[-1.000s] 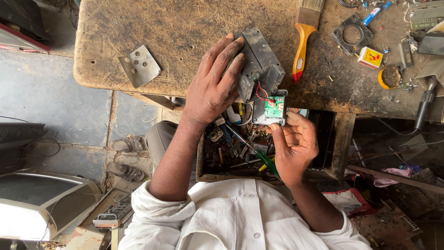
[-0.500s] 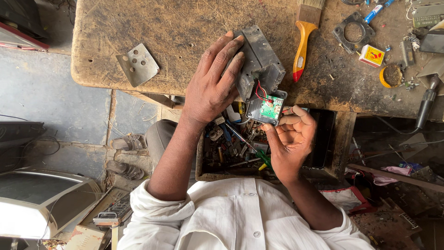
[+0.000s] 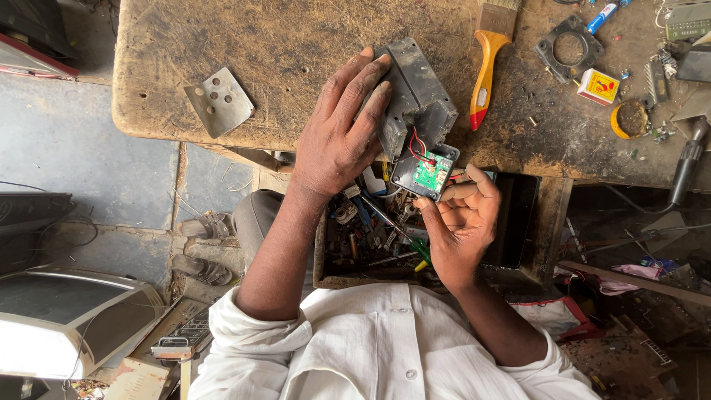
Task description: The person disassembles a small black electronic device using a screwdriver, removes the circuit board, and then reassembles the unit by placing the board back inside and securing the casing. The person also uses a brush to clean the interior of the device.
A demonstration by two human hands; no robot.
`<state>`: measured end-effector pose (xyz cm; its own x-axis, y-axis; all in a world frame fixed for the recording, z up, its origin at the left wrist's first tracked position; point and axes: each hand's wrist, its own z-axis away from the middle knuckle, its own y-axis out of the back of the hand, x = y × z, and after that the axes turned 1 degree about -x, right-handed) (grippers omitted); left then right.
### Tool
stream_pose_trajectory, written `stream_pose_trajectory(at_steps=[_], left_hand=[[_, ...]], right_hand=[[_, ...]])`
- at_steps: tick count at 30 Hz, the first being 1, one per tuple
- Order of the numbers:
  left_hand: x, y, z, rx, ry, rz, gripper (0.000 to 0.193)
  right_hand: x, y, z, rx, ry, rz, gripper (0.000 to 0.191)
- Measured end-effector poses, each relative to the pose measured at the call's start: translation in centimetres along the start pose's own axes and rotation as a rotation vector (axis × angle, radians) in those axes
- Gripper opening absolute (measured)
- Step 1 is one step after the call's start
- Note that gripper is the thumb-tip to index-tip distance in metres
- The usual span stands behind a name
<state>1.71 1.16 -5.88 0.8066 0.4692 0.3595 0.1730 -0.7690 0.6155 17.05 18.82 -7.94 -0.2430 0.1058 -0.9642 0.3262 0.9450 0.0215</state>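
Head view: grey box (image 3: 415, 92) lies at surface (image 3: 222, 44) edge.
Left hand (image 3: 342, 133): flat on box, grip closed over its side.
Right hand (image 3: 463, 222): below box, fingers pinching green board (image 3: 427, 172).
Axis: box slants away from board.

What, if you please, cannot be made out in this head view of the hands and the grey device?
- Grey device: its left side is hidden under the left hand.
- Circuit board: parts too small to tell.
- Right hand: fingers curl over whatever it grips.
- Brush: bristles cut off by the top edge.
- Drawer: contents a jumble, partly hidden by both hands.
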Motion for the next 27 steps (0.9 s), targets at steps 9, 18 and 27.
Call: stream_pose_trajectory(at_steps=[9,18,27], left_hand=[[-0.13,0.23,-0.19,0.013,-0.023,0.011,0.070],[-0.31,0.27,0.20,-0.020,-0.012,0.025,0.076],[-0.22,-0.12,0.21,-0.006,-0.007,-0.001,0.071]], right_hand=[[0.08,-0.08,-0.49,0.008,-0.051,-0.050,0.066],[0.07,0.23,-0.55,0.016,-0.154,-0.242,0.061],[-0.01,0.70,-0.58,0.008,-0.231,-0.353,0.056]])
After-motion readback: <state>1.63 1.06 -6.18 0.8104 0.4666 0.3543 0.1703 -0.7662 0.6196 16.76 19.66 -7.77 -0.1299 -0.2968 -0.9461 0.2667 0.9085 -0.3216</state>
